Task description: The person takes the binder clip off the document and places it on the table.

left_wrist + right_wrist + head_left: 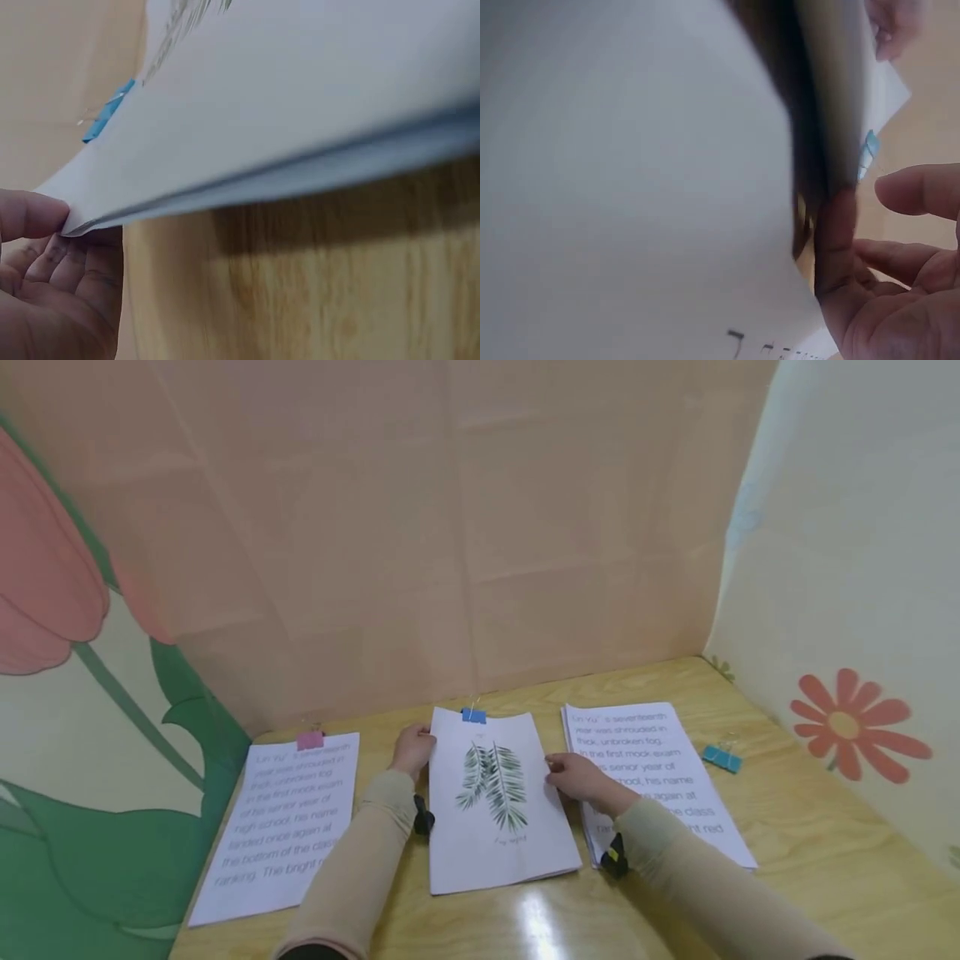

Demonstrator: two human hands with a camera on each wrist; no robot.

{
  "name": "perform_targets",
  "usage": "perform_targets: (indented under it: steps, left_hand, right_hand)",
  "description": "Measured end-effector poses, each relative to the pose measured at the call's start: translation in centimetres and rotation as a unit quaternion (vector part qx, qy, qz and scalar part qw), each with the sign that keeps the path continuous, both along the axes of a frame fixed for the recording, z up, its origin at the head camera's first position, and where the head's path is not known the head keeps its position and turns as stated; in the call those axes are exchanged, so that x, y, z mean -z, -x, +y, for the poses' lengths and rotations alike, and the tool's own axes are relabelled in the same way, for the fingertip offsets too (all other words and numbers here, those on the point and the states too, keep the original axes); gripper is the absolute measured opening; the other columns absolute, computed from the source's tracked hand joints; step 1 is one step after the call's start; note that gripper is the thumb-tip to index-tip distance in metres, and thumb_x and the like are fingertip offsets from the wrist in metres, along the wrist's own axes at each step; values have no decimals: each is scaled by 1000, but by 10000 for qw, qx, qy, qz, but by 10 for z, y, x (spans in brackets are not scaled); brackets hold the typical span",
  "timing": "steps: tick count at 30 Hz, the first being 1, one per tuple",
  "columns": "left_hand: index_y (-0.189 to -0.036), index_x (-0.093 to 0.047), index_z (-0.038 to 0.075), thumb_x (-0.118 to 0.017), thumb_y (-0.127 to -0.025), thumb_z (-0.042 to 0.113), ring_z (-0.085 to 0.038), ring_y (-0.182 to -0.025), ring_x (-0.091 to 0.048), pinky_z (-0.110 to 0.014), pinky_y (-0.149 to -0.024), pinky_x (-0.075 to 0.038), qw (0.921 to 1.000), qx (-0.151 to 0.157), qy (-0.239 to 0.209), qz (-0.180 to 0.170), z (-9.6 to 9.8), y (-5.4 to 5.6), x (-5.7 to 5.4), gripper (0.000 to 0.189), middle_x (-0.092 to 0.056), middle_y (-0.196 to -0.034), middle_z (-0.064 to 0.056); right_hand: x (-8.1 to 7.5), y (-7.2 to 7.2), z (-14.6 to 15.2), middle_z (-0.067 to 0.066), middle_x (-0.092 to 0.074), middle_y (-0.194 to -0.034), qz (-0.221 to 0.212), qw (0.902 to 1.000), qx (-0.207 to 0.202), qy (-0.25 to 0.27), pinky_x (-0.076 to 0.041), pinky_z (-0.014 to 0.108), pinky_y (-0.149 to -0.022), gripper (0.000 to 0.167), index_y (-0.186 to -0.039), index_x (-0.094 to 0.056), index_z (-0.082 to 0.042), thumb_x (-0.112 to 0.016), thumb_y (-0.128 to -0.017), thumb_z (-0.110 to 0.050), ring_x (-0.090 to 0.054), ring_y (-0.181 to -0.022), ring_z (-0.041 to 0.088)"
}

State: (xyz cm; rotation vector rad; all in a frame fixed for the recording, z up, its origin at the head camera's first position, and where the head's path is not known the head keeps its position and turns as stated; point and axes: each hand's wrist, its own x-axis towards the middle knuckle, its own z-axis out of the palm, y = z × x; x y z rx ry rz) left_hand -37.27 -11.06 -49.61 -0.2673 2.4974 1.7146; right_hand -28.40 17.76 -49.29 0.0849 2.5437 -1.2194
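A stack of white paper [498,852] with green palm leaves printed on its top sheet is between my hands. A blue binder clip [474,716] grips its far edge. My left hand [412,750] pinches the left edge, thumb on top and fingers beneath, as the left wrist view shows. There the near part of the stack [300,112] stands off the wooden table. At the right edge is my right hand [588,781]. In the right wrist view its thumb [915,189] stays apart from the paper while a finger touches the edge.
Printed text pages with a pink binder clip [310,740] lie at left. Another text stack [626,727] lies under my right forearm, with a loose teal binder clip [722,758] to its right. Behind the wooden table [465,927] stands a peach backdrop [465,527]; painted walls flank it.
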Motion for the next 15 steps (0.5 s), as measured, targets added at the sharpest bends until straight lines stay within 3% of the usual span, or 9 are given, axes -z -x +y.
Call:
perform_targets:
  steps: [3, 7, 11, 15]
  left_hand:
    - [-130, -63, -7, -52, -98, 2, -37, -116, -57, -51, -101, -48, 10000, -79, -46, 17, -2, -1, 0, 35, -61, -131, -24]
    - [-123, -64, -6, -52, -96, 0, -34, -105, -56, -46, -90, -49, 9996, -169, -196, 87, -5, -3, 3, 30, -61, -123, -22]
    - [-121, -63, -5, -52, -95, -1, -31, -98, -54, -40, -83, -48, 9987, -250, -440, 30, -8, -3, 7, 28, -60, -119, -19]
    - [-122, -63, -4, -53, -97, -1, -31, -102, -55, -40, -86, -48, 9974, -348, -630, 58, -9, -5, 10, 28, -60, -123, -19]
  right_hand:
    - [-3, 3, -3, 30, -51, -146, 127, 9995, -178, -212, -45, 52, -108, 57, -150, -45, 8, -61, -100, -12, -51, -133, 43]
    - [-6, 9, -7, 29, -51, -147, 244, 9980, -344, -478, -39, 55, -112, 58, -151, -44, 6, -61, -101, -16, -46, -138, 45]
    - [-15, 12, -12, 30, -52, -145, 429, 9959, -456, -659, -41, 57, -110, 57, -152, -44, 6, -59, -101, -16, -48, -136, 46]
    - [-24, 17, -19, 31, -53, -144, 742, 9926, -638, -715, -44, 57, -107, 55, -150, -45, 8, -58, -101, -13, -51, -132, 47]
